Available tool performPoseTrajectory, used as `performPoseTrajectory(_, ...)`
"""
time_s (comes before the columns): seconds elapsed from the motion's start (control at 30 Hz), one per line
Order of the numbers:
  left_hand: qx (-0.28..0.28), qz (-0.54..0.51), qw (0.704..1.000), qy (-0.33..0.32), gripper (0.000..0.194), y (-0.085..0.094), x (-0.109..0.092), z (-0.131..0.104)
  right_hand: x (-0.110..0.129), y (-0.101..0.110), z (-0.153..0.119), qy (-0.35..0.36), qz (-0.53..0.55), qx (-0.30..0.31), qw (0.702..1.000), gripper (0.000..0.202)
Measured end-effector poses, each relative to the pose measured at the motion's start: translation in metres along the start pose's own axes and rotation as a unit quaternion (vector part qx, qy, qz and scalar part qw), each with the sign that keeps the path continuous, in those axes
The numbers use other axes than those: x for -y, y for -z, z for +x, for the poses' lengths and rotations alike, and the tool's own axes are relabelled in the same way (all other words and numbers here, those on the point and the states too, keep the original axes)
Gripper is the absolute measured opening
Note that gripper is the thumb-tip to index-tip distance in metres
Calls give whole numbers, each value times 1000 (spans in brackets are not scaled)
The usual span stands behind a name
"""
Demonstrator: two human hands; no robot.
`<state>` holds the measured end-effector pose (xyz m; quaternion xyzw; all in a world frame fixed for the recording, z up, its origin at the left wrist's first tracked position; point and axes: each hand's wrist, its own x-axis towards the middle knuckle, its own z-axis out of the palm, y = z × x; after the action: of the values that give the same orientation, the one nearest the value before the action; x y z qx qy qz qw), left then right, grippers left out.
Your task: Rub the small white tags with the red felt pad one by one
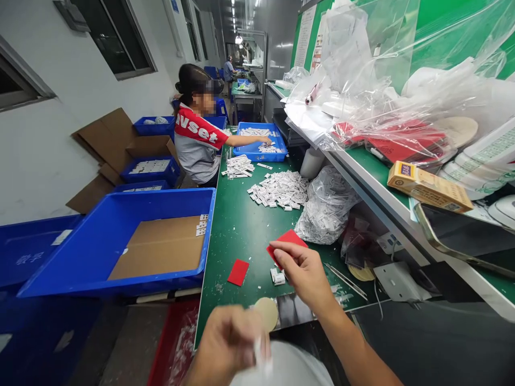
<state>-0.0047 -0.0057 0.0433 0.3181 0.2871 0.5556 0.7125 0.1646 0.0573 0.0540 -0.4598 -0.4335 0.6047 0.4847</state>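
My left hand, smeared by motion, is closed at the bottom of the view on a small white plastic piece. My right hand has its thumb and fingers pinched together over a red sheet; whether they grip the sheet or something tiny is hidden. A smaller red square lies flat to the left. Just below the right fingertips sit some small white parts. Nearer to me are a round cream disc and a dark grey strip. Tweezers lie right of the hand.
A pile of white pieces and a filled clear bag stand farther along the green table. A co-worker reaches into a blue tray. A large blue bin adjoins the left edge; a cluttered shelf overhangs the right.
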Motion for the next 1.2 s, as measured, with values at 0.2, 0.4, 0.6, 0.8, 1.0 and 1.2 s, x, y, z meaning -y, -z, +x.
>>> performPoseTrajectory(0.2,-77,399,833,-376,35,20,-5,5,-5,3,-20,47,18,-18,999,37)
performPoseTrajectory(0.4,-73,497,688,-524,52,26,-2,6,4,6,-45,3,181,54,982,28)
performPoseTrajectory(0.6,-55,555,655,-510,52,23,-6,-1,12,5,-47,-34,186,161,969,37)
performPoseTrajectory(0.8,-52,573,645,-503,42,17,-8,-4,22,10,-47,12,-36,420,907,40)
performPoseTrajectory(1.0,-57,575,639,-508,36,15,-6,-4,36,13,-47,40,-54,390,919,37)
performPoseTrajectory(1.2,-71,562,652,-505,40,15,-4,-4,47,13,-43,61,-80,412,906,29)
